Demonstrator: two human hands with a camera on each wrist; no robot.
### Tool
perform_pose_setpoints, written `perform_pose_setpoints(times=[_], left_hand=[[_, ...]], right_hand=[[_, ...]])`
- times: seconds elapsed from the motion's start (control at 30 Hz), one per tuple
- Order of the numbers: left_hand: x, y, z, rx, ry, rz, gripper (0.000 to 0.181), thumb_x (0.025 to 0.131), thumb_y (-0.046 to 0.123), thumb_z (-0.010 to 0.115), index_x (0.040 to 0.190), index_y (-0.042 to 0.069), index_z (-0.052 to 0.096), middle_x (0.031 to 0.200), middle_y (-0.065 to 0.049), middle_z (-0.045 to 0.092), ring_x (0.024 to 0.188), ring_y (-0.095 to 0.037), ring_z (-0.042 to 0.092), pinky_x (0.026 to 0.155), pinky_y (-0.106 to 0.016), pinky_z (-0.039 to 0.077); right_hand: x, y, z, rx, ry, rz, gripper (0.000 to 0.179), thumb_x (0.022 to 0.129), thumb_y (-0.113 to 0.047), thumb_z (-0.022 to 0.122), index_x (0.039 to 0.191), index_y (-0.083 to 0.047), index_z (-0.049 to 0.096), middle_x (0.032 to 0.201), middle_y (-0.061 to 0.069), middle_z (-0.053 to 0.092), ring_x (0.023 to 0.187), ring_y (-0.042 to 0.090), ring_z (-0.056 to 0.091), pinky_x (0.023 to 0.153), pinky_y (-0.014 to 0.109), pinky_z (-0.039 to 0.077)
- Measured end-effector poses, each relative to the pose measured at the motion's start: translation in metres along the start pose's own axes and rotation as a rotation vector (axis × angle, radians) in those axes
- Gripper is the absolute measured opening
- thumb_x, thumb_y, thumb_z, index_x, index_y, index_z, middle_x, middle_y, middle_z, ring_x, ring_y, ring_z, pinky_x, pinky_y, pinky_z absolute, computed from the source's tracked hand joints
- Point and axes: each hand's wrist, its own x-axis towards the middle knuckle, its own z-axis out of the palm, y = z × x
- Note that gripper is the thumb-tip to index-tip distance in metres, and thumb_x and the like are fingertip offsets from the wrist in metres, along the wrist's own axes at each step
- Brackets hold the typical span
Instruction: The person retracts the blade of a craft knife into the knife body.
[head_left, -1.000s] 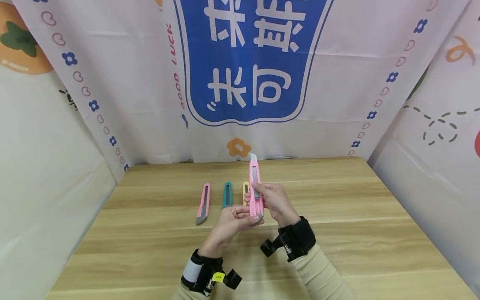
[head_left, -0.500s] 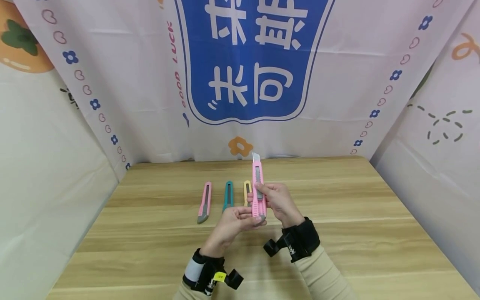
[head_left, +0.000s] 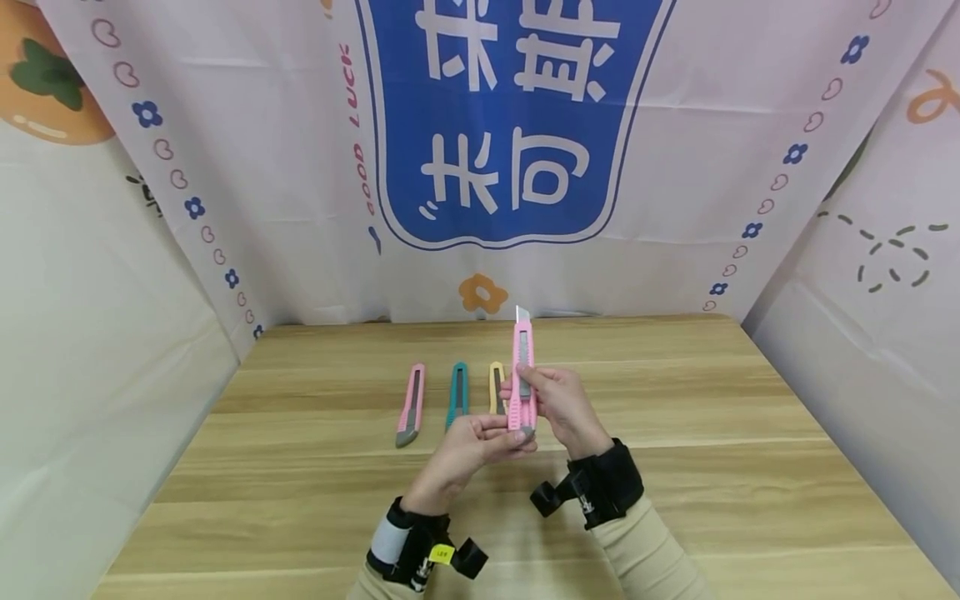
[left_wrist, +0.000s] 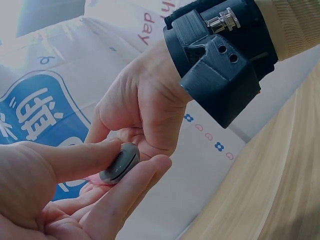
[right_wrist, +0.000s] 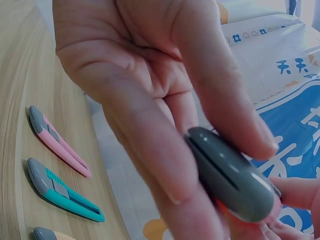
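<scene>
A pink utility knife (head_left: 522,354) with a grey end is held upright above the table, its blade tip (head_left: 522,314) sticking out at the top. My right hand (head_left: 566,408) grips its middle, the thumb lying on the front near the slider. Lower down, my left hand (head_left: 467,450) pinches the grey end (left_wrist: 119,165) between thumb and fingers. On the table behind lie a pink utility knife (head_left: 411,404), a teal one (head_left: 458,387) and a yellow one (head_left: 495,383). Hands partly cover the lower teal and yellow knives.
The wood-grain table (head_left: 712,483) spreads out on both sides of the arms. A printed white cloth (head_left: 300,167) with a blue panel hangs along its back edge, and more cloth covers both sides.
Both hands have shifted slightly to the right with the pink utility knife, and the head view has shifted a little. The grip looks the same, and the knives on the table stay put.
</scene>
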Motion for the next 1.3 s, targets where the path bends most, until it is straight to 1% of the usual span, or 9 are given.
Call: perform_pose_setpoints(times=[0.13, 0.2, 0.4, 0.57, 0.63, 0.77, 0.9, 1.13, 1.3], left_hand=[[-0.0007, 0.0002, -0.0004, -0.001, -0.013, -0.001, 0.038, 0.092, 0.003, 0.061, 0.124, -0.016, 0.053, 0.104, -0.017, 0.074, 0.086, -0.007, 0.073, 0.085, -0.024, 0.059], [-0.0009, 0.0007, -0.0003, 0.005, -0.004, -0.006, 0.038, 0.092, 0.002, 0.061, 0.124, -0.016, 0.054, 0.105, -0.019, 0.073, 0.085, -0.007, 0.073, 0.084, -0.023, 0.059], [-0.0019, 0.0019, 0.0018, 0.005, 0.035, -0.023, 0.037, 0.091, 0.000, 0.061, 0.123, -0.016, 0.054, 0.106, -0.021, 0.072, 0.084, -0.007, 0.074, 0.083, -0.021, 0.059], [-0.0016, 0.0014, 0.0007, 0.005, 0.056, -0.024, 0.035, 0.091, -0.002, 0.060, 0.123, -0.015, 0.055, 0.107, -0.022, 0.072, 0.085, -0.008, 0.074, 0.084, -0.022, 0.059], [-0.0013, 0.0011, -0.0001, 0.009, 0.051, -0.018, 0.034, 0.091, -0.002, 0.059, 0.122, -0.016, 0.054, 0.106, -0.022, 0.072, 0.085, -0.009, 0.074, 0.084, -0.023, 0.059], [-0.0006, 0.0002, -0.0012, 0.024, 0.032, -0.007, 0.034, 0.091, -0.002, 0.059, 0.121, -0.018, 0.054, 0.106, -0.023, 0.072, 0.085, -0.009, 0.074, 0.084, -0.023, 0.059], [-0.0010, 0.0004, -0.0016, 0.026, 0.024, -0.004, 0.034, 0.091, -0.003, 0.059, 0.121, -0.018, 0.054, 0.106, -0.023, 0.072, 0.084, -0.008, 0.073, 0.084, -0.023, 0.059], [-0.0019, 0.0016, -0.0016, 0.040, 0.012, 0.014, 0.034, 0.092, -0.003, 0.058, 0.122, -0.019, 0.053, 0.110, -0.030, 0.068, 0.084, -0.007, 0.073, 0.084, -0.023, 0.059], [-0.0021, 0.0015, -0.0018, 0.039, 0.015, 0.010, 0.034, 0.092, -0.003, 0.058, 0.121, -0.019, 0.054, 0.109, -0.030, 0.068, 0.084, -0.008, 0.074, 0.084, -0.023, 0.059]], right_hand=[[0.0008, -0.0002, -0.0005, 0.008, 0.019, 0.014, 0.037, 0.098, -0.023, 0.055, 0.119, 0.006, 0.062, 0.084, 0.002, 0.076, 0.075, 0.008, 0.073, 0.075, 0.027, 0.061], [0.0009, 0.0000, -0.0002, 0.018, 0.021, 0.026, 0.037, 0.098, -0.024, 0.055, 0.120, 0.005, 0.062, 0.083, 0.001, 0.076, 0.075, 0.008, 0.073, 0.074, 0.027, 0.061], [0.0013, 0.0016, 0.0014, 0.045, 0.039, 0.061, 0.040, 0.098, -0.028, 0.056, 0.119, 0.006, 0.062, 0.077, -0.001, 0.075, 0.073, 0.009, 0.073, 0.069, 0.025, 0.061], [0.0017, 0.0019, 0.0030, 0.043, 0.046, 0.073, 0.044, 0.096, -0.030, 0.058, 0.116, 0.008, 0.061, 0.077, 0.003, 0.076, 0.079, 0.018, 0.075, 0.069, 0.027, 0.062], [0.0017, 0.0020, 0.0033, 0.031, 0.039, 0.073, 0.043, 0.096, -0.030, 0.058, 0.116, 0.008, 0.062, 0.077, 0.004, 0.076, 0.080, 0.019, 0.075, 0.068, 0.028, 0.062], [0.0014, 0.0020, 0.0036, 0.013, 0.031, 0.074, 0.041, 0.096, -0.030, 0.059, 0.115, 0.007, 0.064, 0.076, 0.003, 0.075, 0.076, 0.016, 0.074, 0.067, 0.027, 0.062], [0.0011, 0.0012, 0.0037, 0.001, 0.021, 0.062, 0.041, 0.096, -0.027, 0.059, 0.116, 0.008, 0.062, 0.077, 0.005, 0.076, 0.076, 0.015, 0.074, 0.068, 0.028, 0.062], [-0.0001, -0.0012, 0.0039, -0.006, 0.022, 0.046, 0.040, 0.096, -0.024, 0.059, 0.118, 0.010, 0.061, 0.078, 0.007, 0.077, 0.083, 0.021, 0.076, 0.070, 0.028, 0.062], [-0.0006, -0.0011, 0.0041, -0.004, 0.023, 0.039, 0.037, 0.096, -0.020, 0.060, 0.115, 0.011, 0.062, 0.075, 0.004, 0.076, 0.075, 0.016, 0.075, 0.069, 0.028, 0.062]])
